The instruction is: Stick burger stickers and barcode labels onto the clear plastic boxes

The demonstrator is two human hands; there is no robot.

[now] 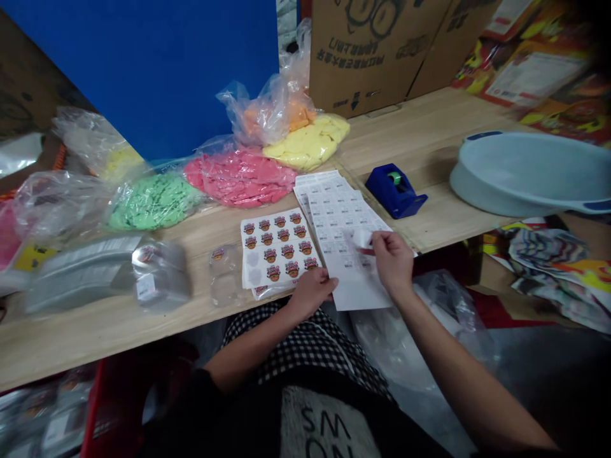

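My right hand (394, 262) pinches a small white label (363, 238) that curls up from the white label sheet (341, 219), which has rows of small printed labels. At the sheet's lower left edge, my left hand (310, 292) grips it between thumb and fingers. Just left lies a stack of sticker sheets (281, 245) with round cartoon-face stickers, some spots bare. Beside that stack rests a clear plastic clamshell case (225, 277) with one face sticker on it. Further left, a stack of clear cases (160, 273) carries a face sticker and a white label.
Bags of green (155, 200), pink (241, 178) and yellow pieces (310, 141) line the table's back. A blue tape dispenser (395, 191) stands right of the sheets, near a pale blue basin (534, 175). Cardboard boxes (377, 57) stand behind. Below left is a red crate (93, 413).
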